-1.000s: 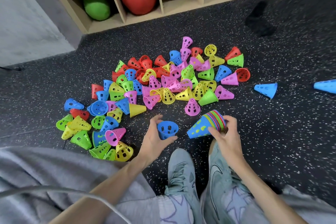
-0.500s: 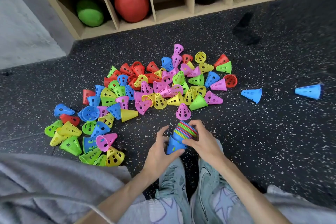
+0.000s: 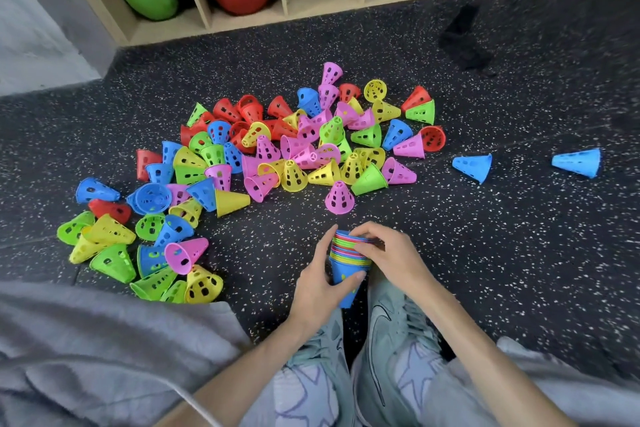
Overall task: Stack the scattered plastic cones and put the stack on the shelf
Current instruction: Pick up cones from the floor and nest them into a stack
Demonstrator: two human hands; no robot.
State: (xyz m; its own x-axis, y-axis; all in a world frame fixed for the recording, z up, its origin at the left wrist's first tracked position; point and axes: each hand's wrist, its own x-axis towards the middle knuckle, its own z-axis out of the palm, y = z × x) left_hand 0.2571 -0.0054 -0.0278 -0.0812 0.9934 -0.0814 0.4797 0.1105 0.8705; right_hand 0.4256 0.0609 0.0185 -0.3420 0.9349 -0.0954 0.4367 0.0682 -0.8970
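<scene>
since both hands are already on it, the nested stack of coloured perforated plastic cones (image 3: 348, 255) sits low in the middle of the view, just above the person's pale green sneakers (image 3: 391, 329). the left hand (image 3: 320, 284) has its fingers and thumb curled round the blue outer cone at the narrow end, and the right hand (image 3: 388, 253) has its fingers closed over the wide rim end where the coloured edges show.

my guess is these things are really light, thin and a bit springy, full of holes, so the stack probably flexes and can slide apart if you only grab one end. holding both ends like this looks like the safe way, squeezing gently.

most of the job is still ahead: the big scatter of loose red, yellow, green, pink and blue cones (image 3: 277, 149) lies on the speckled black rubber floor (image 3: 519, 253), with two blue stragglers (image 3: 472, 166) off to the right. the wooden cubby shelf (image 3: 284, 7) is along the top, well apart from the stack.
</scene>
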